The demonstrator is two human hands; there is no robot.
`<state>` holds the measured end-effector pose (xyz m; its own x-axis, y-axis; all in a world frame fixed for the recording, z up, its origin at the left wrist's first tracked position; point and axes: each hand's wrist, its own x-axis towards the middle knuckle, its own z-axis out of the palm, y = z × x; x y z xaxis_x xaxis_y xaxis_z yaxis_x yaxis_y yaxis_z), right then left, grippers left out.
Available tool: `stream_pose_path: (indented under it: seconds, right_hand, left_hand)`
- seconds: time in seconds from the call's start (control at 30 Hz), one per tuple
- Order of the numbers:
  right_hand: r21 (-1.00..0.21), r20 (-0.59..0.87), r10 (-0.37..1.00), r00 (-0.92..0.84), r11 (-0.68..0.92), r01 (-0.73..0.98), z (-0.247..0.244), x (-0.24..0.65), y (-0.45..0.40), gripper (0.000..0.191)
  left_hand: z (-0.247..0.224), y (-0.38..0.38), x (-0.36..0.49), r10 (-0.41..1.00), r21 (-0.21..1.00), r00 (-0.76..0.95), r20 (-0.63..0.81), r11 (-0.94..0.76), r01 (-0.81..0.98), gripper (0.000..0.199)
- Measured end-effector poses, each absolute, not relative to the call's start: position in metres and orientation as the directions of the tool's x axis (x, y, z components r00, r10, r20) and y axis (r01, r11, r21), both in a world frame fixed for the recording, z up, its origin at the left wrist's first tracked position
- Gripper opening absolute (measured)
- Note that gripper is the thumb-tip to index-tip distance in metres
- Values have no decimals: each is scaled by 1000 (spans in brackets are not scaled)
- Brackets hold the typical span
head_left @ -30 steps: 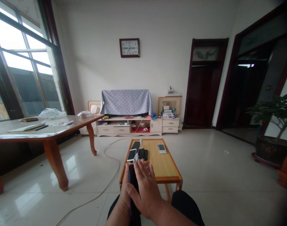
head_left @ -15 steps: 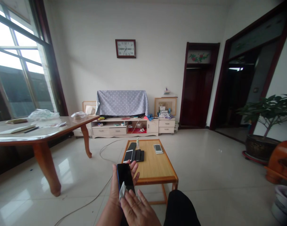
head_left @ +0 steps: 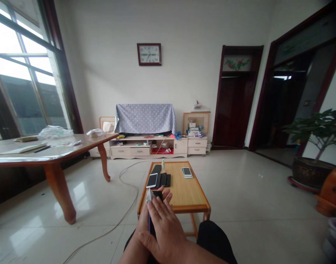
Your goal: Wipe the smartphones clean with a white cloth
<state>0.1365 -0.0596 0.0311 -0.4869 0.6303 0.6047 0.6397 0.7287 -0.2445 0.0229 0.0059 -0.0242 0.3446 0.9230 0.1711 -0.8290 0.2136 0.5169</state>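
Note:
A black-screened smartphone [head_left: 158, 194] with a blue edge lies in my left hand [head_left: 143, 224], whose fingers curl round its far right side. Over the screen lies my right hand [head_left: 168, 228], fingers stretched forward, pressing a white tissue [head_left: 149, 196] against the phone near its far end. Most of the screen is hidden under that hand. Just beyond, on the small wooden table [head_left: 181, 200], are a white phone [head_left: 151, 180], several dark phones [head_left: 163, 179] and a small clear bottle [head_left: 163, 166]. White phones [head_left: 187, 172] lie stacked at the table's right side.
A larger table [head_left: 82, 146] with plastic bags stands at the left. A cable [head_left: 107, 231] runs across the floor. By the far wall is a low white cabinet [head_left: 129, 152] under a dotted cloth [head_left: 145, 119]. A potted plant [head_left: 308, 168] stands at the right.
My right hand has slid forward with the tissue, from the phone's near end to its far end, covering most of the screen. The view has shifted slightly.

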Motion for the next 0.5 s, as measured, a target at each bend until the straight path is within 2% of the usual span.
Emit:
stream_pose_path:
  seconds: [0.13,0.23,0.37,0.5]
  right_hand:
    - [-324,564,711,-419,658,680,48,135,-39,72]
    - [-350,555,742,-375,617,705,48,138,-31,71]
    - [-314,538,720,-438,654,689,29,144,-45,74]
    - [-225,566,613,-552,759,611,-2,145,-68,82]
  left_hand:
    - [-22,6,26,936,482,264,235,124,-867,54]
    - [-16,5,24,925,526,310,219,156,-836,61]
    - [-9,4,14,924,508,320,209,177,-843,67]
    - [-9,9,-3,940,438,279,195,171,-883,61]
